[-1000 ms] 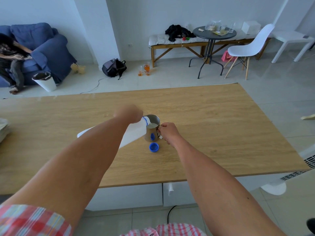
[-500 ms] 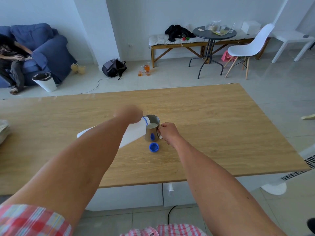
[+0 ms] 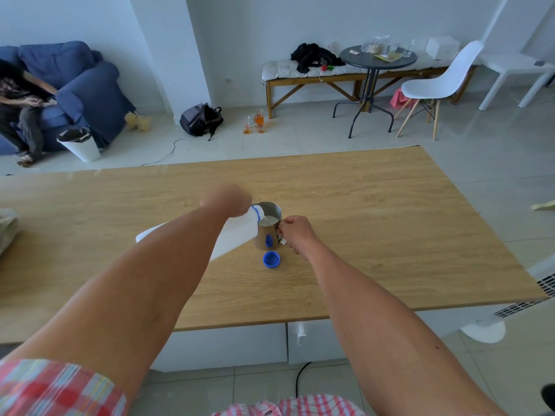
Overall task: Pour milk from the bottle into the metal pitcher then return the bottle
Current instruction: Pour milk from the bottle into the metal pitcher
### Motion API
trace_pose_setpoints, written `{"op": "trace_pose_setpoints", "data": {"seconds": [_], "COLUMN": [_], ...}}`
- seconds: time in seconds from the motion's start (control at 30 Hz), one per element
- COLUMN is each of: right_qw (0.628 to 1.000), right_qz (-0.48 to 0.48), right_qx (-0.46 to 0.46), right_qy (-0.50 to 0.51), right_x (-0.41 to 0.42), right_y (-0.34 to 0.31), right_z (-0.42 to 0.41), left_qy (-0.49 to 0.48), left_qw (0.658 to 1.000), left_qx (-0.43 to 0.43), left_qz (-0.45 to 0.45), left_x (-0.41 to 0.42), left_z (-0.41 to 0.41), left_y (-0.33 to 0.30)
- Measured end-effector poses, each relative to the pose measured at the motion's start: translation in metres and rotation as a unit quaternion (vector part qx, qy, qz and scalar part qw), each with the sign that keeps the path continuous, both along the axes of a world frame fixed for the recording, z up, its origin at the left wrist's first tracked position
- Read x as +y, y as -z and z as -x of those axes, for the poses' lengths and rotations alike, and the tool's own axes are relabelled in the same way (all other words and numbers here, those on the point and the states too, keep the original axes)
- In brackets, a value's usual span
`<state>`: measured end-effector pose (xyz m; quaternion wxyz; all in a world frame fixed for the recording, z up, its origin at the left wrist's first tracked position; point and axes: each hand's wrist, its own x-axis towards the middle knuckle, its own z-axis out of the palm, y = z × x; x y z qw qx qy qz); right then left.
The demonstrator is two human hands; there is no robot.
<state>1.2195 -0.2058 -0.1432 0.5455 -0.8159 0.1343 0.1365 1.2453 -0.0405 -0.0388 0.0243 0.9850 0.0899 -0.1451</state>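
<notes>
Two hands: both bare, reaching out over a wooden table from the bottom of the view.
Left hand: closed around the neck end of a white plastic bottle, knuckles up, the forearm covering much of the bottle's body.
Bottle: tipped over nearly on its side, mouth to the right and slightly down, its blue neck ring at the rim of the pitcher; its base sticks out to the left past the forearm.
Right hand: curled shut on the handle at the right side of the pitcher, fingers wrapped in, holding it on the table.
Pitcher: small, metal, upright near the middle of the table, between the two hands; white milk shows inside, near the top.
Cap: blue, round, lying open side up on the table just in front of the pitcher, apart from both hands; its blue reflection shows on the pitcher's wall.
Sleeves: red and white checked cloth at the lower left corner and bottom edge.
Room behind: a blue sofa at far left with a person seated on it, a white bin beside it, a dark backpack on the tiled floor, a wooden bench along the wall, a round dark side table and a white chair.
</notes>
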Motion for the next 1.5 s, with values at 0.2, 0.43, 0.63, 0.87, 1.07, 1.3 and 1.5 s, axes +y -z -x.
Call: {"op": "trace_pose_setpoints", "data": {"seconds": [0.2, 0.43, 0.63, 0.87, 1.07, 1.3, 1.5], "right_qw": [1.0, 1.0, 1.0, 1.0, 1.0, 1.0, 1.0], "right_qz": [-0.002, -0.004, -0.004, -0.007, -0.003, -0.008, -0.009], "right_qx": [0.003, 0.003, 0.002, 0.003, -0.001, 0.005, 0.005], "right_qy": [0.002, 0.001, -0.002, -0.001, 0.0, 0.001, 0.002], "right_x": [0.0009, 0.0004, -0.0002, -0.0004, -0.0006, -0.0002, 0.0], "right_y": [0.0004, -0.0019, -0.0015, -0.0017, -0.0016, -0.0008, -0.0001], "right_z": [-0.0006, 0.0005, 0.0006, 0.0012, 0.0005, 0.0004, -0.0006], "left_qy": [0.004, 0.007, 0.005, 0.002, 0.004, 0.003, 0.003], "left_qw": [1.0, 1.0, 1.0, 1.0, 1.0, 1.0, 1.0], "left_qx": [-0.001, -0.002, -0.002, -0.002, -0.004, -0.003, -0.002], "left_qz": [0.007, 0.005, 0.006, 0.007, 0.005, 0.005, 0.004], "left_x": [0.0005, 0.0008, 0.0002, 0.0006, -0.0007, -0.0004, -0.0003], "left_z": [-0.0004, -0.0018, -0.0019, -0.0021, -0.0016, -0.0026, -0.003], "left_y": [0.0012, 0.0018, 0.0017, 0.002, 0.0016, 0.002, 0.0017]}}
